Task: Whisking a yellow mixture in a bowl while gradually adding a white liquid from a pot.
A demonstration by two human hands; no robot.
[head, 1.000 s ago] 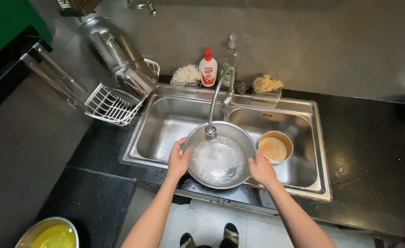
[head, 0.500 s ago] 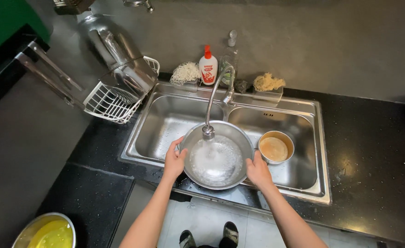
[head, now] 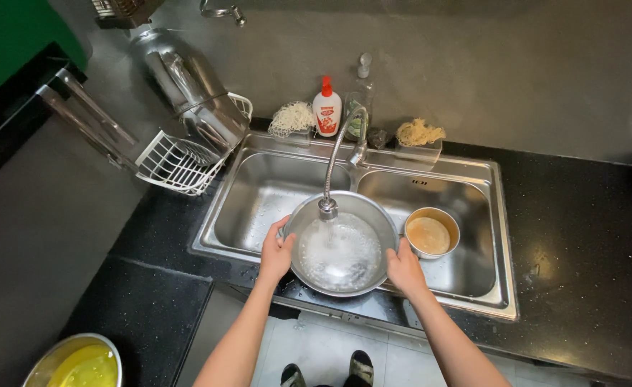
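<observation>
A: Head view, item one?
B: I see the bowl (head: 342,244) at the sink's (head: 259,188) front edge, under the tap (head: 328,206).
A: Hands?
B: Left hand (head: 276,252) and right hand (head: 404,267) each clasp its rim, fingers curled. Small pot (head: 431,232) sits right.

Round steel bowl (head: 345,247), shiny, held level over the double sink's front edge between both basins, water foaming white inside, stream from the faucet fell into its middle
</observation>
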